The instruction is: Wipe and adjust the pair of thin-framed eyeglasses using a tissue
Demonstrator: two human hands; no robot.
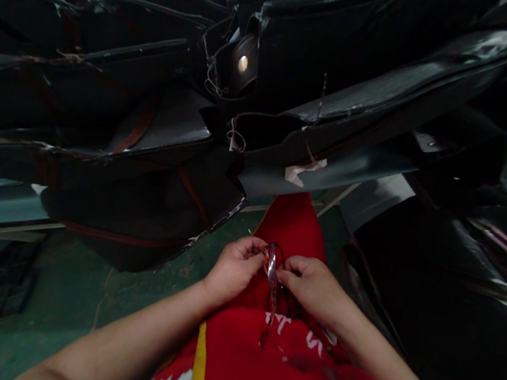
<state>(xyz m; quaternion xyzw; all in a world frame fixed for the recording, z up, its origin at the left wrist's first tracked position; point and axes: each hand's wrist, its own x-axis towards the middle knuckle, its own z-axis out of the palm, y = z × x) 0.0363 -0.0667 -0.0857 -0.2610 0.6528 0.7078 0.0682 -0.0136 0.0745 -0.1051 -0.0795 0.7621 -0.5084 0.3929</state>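
Low in front of my red apron [236, 371], my two hands meet over a shiny thin strip [272, 272] with a dark, cord-like loop at its top. Its exact kind is too blurred to tell. Fingertips and thumb of my left hand [235, 266] pinch its upper end from the left. On the other side, my right hand [310, 284] is closed in a pinch at the dark loop, close against the strip. The strip's lower end hangs down over the apron.
Black bag-like pieces [128, 197] with brown trim are heaped across a table in front. A tag-like white scrap [304, 171] hangs from one edge. More black pieces [447, 295] are piled on the right. The floor [74, 303] is green.
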